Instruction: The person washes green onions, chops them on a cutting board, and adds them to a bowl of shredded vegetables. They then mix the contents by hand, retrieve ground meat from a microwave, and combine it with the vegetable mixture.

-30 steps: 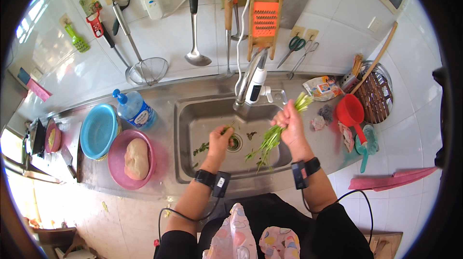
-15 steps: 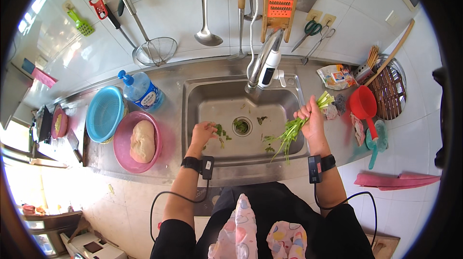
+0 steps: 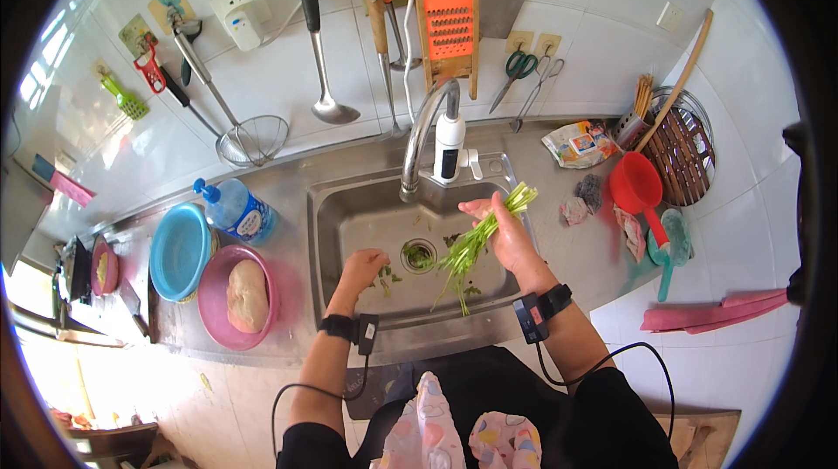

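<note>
both forearms reach forward from the lower edge, 1 to each side, with 1 black strap on each of the 2 wrists. the left hand point(image 3: 362, 270) is over the left part of the sink point(image 3: 358, 207), back upward, fingers bent and drawn close together, pointing to the right; whether anything is pinched between them i cannot tell. the right hand point(image 3: 513, 242) is over the sink's right side, turned with its thumb up, gripping 1 bunch of green stems point(image 3: 476, 242) between thumb and palm while its fingers stretch left behind it. the bunch slants, pale cut ends up and to the right, leafy ends hanging down to the left over the sink.

in the sink are 1 drain with green leaves point(image 3: 420, 256) in it and several loose scraps. at its back edge stands 1 faucet point(image 3: 419, 141). left of the sink are 1 blue basin point(image 3: 181, 251), 1 pink basin point(image 3: 209, 312) holding 1 pale lump of dough point(image 3: 248, 296), and 1 blue pump bottle point(image 3: 240, 211). to the right is 1 red dipper point(image 3: 635, 182).
</note>
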A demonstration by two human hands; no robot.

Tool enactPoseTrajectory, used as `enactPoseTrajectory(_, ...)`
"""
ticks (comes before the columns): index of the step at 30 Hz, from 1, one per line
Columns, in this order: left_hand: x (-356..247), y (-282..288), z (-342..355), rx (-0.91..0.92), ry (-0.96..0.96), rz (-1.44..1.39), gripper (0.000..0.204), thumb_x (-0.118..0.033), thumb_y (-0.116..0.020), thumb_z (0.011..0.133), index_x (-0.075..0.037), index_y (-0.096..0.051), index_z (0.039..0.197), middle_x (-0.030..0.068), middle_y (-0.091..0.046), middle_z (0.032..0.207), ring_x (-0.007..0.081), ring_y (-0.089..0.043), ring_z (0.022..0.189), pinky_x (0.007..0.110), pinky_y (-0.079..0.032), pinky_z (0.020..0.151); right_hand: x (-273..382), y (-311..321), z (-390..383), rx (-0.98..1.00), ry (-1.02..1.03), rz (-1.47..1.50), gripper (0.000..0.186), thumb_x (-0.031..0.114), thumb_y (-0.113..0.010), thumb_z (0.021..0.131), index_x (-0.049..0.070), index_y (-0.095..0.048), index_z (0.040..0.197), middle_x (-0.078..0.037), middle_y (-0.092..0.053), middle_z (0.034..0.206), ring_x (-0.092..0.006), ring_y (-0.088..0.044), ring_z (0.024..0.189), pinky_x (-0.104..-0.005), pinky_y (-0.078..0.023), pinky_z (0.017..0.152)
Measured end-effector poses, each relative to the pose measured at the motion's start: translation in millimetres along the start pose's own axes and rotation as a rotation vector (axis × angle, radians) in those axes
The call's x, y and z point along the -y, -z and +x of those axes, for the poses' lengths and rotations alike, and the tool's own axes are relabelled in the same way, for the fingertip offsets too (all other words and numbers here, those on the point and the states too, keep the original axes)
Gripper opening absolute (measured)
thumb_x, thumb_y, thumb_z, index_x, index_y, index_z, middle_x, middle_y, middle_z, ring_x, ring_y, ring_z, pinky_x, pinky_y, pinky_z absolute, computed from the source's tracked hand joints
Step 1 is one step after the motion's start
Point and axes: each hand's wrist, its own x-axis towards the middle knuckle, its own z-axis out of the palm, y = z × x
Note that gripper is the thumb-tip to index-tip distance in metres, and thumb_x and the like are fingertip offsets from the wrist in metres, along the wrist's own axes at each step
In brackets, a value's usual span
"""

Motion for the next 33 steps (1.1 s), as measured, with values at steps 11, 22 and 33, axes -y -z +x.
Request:
enactPoseTrajectory(11, -146.7, -60.4, -12.3, -0.366, -0.356, -0.415, 0.045, -0.016, -0.058, 0.075, -0.004, -0.041, 0.116, 0.0135, -0.060, 0.086, 0.0256, -0.059, 0.078, 0.034, -0.046, 0.068, -41.8, -24.3, 10.4, 0.096, 0.195, -0.360, 0.040, 0.034, -0.042, 0.090, 0.003, -0.052, 0.113, -0.007, -0.050, 0.119, -0.0152, -0.045, 0.109, -0.0303, -0.031, 0.095)
enactPoseTrajectory(22, -130.4, -47.7, -7.6, 0.359, -0.252, -1.192, 0.020, -0.024, -0.041, 0.092, -0.007, -0.048, 0.095, 0.0033, -0.048, 0.073, 0.0118, -0.044, 0.055, 0.023, -0.038, 0.050, -15.7, 2.0, 10.5, 0.369, -0.147, -0.319, 0.037, 0.026, -0.052, 0.087, 0.002, -0.050, 0.116, -0.006, -0.056, 0.107, -0.0115, -0.055, 0.082, -0.0227, -0.045, 0.068)
enactPoseTrajectory(33, -113.6, -38.5, -17.0, 0.426, -0.049, -1.443, 0.022, -0.024, -0.041, 0.092, -0.005, -0.049, 0.097, 0.0001, -0.042, 0.067, 0.0081, -0.036, 0.050, 0.021, -0.032, 0.044, -26.0, 14.6, 36.0, 0.597, -0.202, -0.264, 0.042, 0.024, -0.051, 0.087, 0.005, -0.043, 0.123, -0.007, -0.049, 0.119, -0.0141, -0.049, 0.100, -0.0261, -0.039, 0.086)
